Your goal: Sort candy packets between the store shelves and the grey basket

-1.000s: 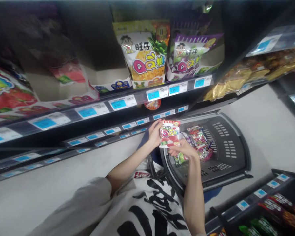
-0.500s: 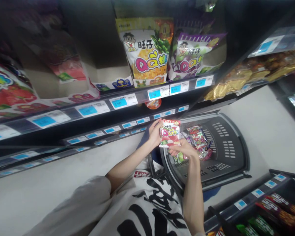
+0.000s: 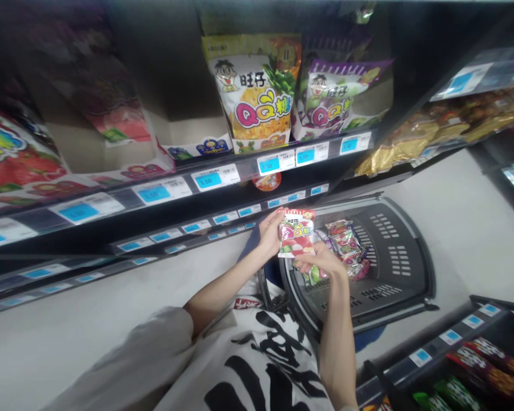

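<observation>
Both of my hands hold a small red and white candy packet (image 3: 296,233) upright over a dark shopping basket (image 3: 394,257). My left hand (image 3: 269,231) grips the packet's left edge. Closed on its lower right corner is my right hand (image 3: 321,262). Several more small candy packets (image 3: 346,242) lie inside the basket, just right of my hands.
Shelves with blue price tags (image 3: 208,180) run on my left. A yellow candy bag (image 3: 257,94) and a purple candy bag (image 3: 334,100) stand on the upper shelf. Another shelf with snack bars (image 3: 475,371) is at the lower right. Pale floor (image 3: 466,228) lies beyond the basket.
The packet in my hands has tilted slightly. Otherwise my hands stay in the same place over the basket.
</observation>
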The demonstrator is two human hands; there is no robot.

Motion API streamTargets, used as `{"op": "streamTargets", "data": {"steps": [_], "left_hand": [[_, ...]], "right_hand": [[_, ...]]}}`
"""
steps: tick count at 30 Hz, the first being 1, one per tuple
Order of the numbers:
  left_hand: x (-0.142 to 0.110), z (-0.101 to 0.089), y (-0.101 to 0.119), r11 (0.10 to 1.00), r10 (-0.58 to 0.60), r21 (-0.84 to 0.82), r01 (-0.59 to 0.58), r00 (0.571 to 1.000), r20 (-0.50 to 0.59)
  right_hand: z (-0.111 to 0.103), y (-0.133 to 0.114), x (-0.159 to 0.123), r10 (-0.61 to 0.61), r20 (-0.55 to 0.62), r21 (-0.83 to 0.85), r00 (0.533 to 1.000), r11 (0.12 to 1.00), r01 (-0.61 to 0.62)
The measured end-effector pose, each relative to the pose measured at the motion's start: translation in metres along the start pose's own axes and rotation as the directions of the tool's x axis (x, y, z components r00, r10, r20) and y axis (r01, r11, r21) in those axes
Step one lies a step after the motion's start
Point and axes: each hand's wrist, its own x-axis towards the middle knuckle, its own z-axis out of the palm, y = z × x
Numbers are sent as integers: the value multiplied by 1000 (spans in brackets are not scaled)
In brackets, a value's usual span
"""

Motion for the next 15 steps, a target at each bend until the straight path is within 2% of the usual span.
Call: {"op": "streamTargets", "data": {"steps": [3, 5, 7, 9, 12, 15], "left_hand": [[-1, 0, 1, 996, 54, 65, -58, 997, 63], [-4, -2, 2, 979, 84, 175, -108, 987, 136], [-7, -5, 3, 943, 71, 305, -131, 977, 202], [-13, -8, 6, 916, 26, 384, -112, 974, 223], [-23, -9, 12, 930, -12, 364, -60, 981, 192], [-30, -6, 27, 967, 10, 249, -58, 982, 189]], "right_hand": [[-3, 5, 0, -24, 23, 17, 999, 1000, 23], [-4, 7, -1, -36, 39, 14, 999, 999, 35], [-6, 7, -3, -38, 46, 3, 998, 999, 38], [-7, 7, -6, -38, 51, -16, 998, 999, 39], [-7, 8, -8, -52, 66, -36, 996, 998, 55], [-5, 9, -8, -87, 130, -36, 988, 995, 92]]}}
